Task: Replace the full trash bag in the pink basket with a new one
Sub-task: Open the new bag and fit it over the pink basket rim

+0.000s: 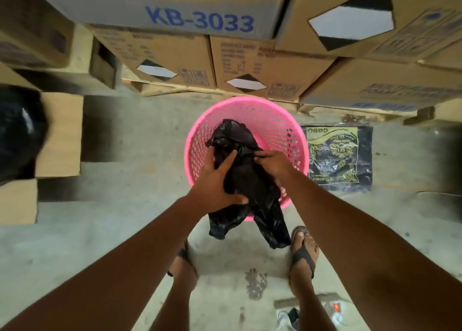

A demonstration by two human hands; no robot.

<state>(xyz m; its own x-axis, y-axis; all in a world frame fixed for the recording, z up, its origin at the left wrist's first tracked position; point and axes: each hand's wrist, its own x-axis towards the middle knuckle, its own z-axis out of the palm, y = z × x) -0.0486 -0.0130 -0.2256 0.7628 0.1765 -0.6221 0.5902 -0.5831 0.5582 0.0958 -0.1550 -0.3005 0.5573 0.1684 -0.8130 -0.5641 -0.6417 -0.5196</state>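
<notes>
Both hands are gripping a crumpled new black bag [246, 180] at frame centre: left hand [217, 183] is clutching the bunched lower-left part with fingers spread over the plastic, right hand [273, 164] is pinching a fold near the top with fingertips closed. Bag is hanging unopened over the near rim of the pink basket [270, 121], two tails dangling down toward the sandalled feet [303, 253]. Basket is sitting on the concrete floor [140, 205], looking empty inside, so the full bag [17, 133] is probably the black shape at the left edge, blurred. Packet of bags [340, 156] is lying just right of the basket; cardboard boxes [200, 18] are stacked across the top. Step in hand seems to be finding the mouth: best rubbing the layers apart at the pinch, shaking it open, then folding the hem evenly over the rim.
</notes>
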